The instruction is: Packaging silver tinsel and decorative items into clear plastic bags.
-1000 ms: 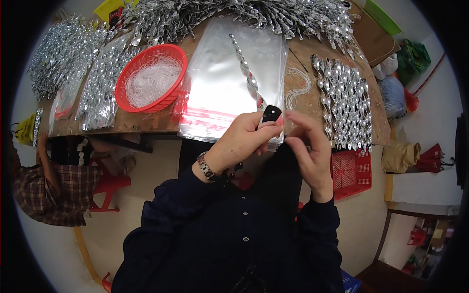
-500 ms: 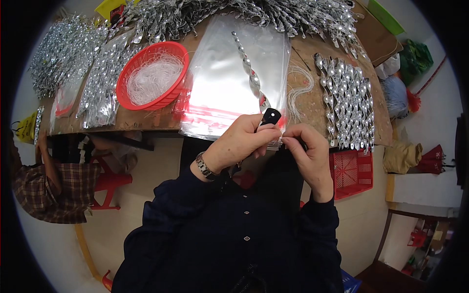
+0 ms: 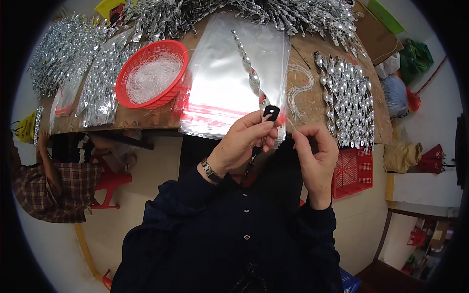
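My left hand (image 3: 242,141) is closed around one end of a twisted silver strip (image 3: 253,78), with its black end tab (image 3: 271,113) showing above the fingertips. A small hole marks the tab. The strip's spiral reaches away from me over a stack of clear plastic bags (image 3: 215,68). To the right, my right hand (image 3: 317,158) pinches a thin pale string (image 3: 291,124) between thumb and forefinger. The string appears to run toward the left hand, but it is too fine to follow fully. More loose strings (image 3: 299,90) lie on the table beside the bags.
A red basket (image 3: 120,95) of tangled clear string sits left of the bags. Twisted strips (image 3: 348,105) lie in rows at right; a large silver heap (image 3: 195,22) fills the far side. A red crate (image 3: 354,176) is below right. A person (image 3: 58,185) sits at left.
My right hand has moved right, away from my left hand, drawing the string with it. The left hand has shifted slightly, its fingers now lower around the tab.
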A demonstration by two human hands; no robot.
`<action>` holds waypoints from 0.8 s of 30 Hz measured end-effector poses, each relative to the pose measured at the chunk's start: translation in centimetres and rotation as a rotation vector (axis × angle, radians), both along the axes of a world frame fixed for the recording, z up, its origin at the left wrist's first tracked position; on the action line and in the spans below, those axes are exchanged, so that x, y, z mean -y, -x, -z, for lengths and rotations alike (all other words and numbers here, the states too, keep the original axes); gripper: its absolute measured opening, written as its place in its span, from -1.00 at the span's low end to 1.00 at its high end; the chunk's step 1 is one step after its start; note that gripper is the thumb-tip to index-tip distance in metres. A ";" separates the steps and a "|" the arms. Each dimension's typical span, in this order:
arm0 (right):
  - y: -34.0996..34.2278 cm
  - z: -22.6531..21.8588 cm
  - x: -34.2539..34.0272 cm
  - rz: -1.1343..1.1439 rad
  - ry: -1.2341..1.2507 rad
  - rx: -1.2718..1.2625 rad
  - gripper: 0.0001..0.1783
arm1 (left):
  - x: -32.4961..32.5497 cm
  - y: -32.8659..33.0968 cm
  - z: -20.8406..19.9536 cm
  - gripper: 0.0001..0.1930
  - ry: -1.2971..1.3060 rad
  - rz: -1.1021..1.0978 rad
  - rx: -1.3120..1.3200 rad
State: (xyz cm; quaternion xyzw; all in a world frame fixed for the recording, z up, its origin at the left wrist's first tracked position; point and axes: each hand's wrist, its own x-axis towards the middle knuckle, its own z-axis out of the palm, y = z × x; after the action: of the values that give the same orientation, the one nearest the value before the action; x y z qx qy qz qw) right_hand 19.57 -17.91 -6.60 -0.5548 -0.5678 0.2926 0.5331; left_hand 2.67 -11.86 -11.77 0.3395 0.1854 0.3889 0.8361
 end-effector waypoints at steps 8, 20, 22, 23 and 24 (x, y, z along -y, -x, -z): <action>0.6 -0.5 0.2 0.009 -0.070 0.048 -0.94 | 0.2 -0.4 0.2 -0.77 -0.002 0.009 0.143; 0.9 -0.9 0.2 0.023 -0.117 0.155 -0.92 | 0.3 -0.9 0.2 -0.78 -0.101 -0.024 0.027; 0.9 -1.0 0.1 0.026 -0.128 0.170 -0.92 | 0.4 -0.9 0.2 -0.78 -0.108 -0.032 0.004; 1.0 -1.0 0.1 0.028 -0.139 0.184 -0.91 | 0.4 -0.9 0.2 -0.78 -0.119 -0.037 -0.012; 1.0 -0.9 0.1 0.028 -0.139 0.184 -0.91 | 0.5 -0.9 0.2 -0.77 -0.131 -0.043 -0.029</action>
State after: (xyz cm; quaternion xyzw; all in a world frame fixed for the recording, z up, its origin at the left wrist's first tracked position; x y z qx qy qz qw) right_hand 18.62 -18.01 -5.66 -0.5488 -0.6254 0.1931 0.5200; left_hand 3.55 -12.34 -11.98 0.3948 0.1790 0.4132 0.8008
